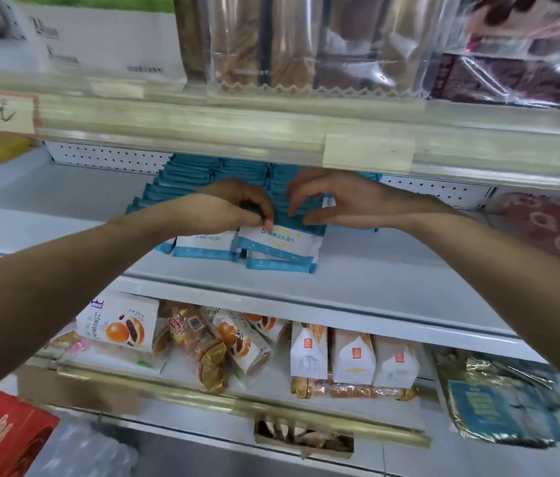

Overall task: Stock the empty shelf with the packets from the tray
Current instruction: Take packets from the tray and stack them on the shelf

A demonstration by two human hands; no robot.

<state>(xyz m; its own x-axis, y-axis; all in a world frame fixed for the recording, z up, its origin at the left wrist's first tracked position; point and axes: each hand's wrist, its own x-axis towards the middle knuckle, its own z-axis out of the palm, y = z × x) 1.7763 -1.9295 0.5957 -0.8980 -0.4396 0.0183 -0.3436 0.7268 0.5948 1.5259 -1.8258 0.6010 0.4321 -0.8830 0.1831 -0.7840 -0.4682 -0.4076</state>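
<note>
I'm at the placing step, tidying the block of stock already on the shelf (392, 290). The tray is out of view, so I cannot say how many are left to bring over.

At the far left the shelf is bare white. Next come the packets (175, 191), teal-edged and standing on edge in close rows that run from the pegboard back wall toward the front lip. My left hand (234, 206) reaches in over them with its fingers curled down, and thumb and forefinger seem to pinch the top edge of the front packet (282, 239), the white-faced one at the head of the middle row. Just below it a flat packet (280, 264) lies at the foot of the rows, touching them, not upright like the others.

My right hand (337, 201) sits just beside the left, fingers bent with their tips on the tops of the rows behind. Whether it pinches one or only steadies them, I cannot tell. Further right the shelf is bare again, as far as some red-patterned goods at the edge.

My guess at the next move: settle the front packet square against its row and let go without toppling it. Then stand the flat packet up, and go back to the tray for more to fill the bare stretches on either side.
</note>
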